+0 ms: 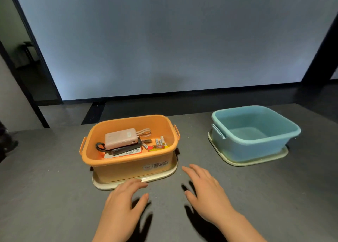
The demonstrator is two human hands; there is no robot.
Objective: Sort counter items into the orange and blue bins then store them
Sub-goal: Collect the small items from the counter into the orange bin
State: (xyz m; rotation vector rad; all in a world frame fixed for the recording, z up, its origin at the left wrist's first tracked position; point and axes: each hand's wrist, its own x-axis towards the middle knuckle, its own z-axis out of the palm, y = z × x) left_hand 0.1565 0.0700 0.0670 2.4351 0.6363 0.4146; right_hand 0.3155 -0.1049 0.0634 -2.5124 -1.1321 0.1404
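Grey counter (54, 196), orange bin (128, 166) (on cream lid (102, 185)), blue bin (256, 146) apart.

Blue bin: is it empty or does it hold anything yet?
Empty. The blue bin shows only its bare floor and walls, while the orange bin holds all the items.

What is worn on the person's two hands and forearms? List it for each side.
Left hand: bare, with no glove, ring, watch or bracelet showing; the forearm is uncovered down to the bottom edge of the frame, no sleeve in view. Right hand: likewise bare, with nothing on the wrist and no sleeve along the visible forearm. The fingers carry no rings, tape or markings.
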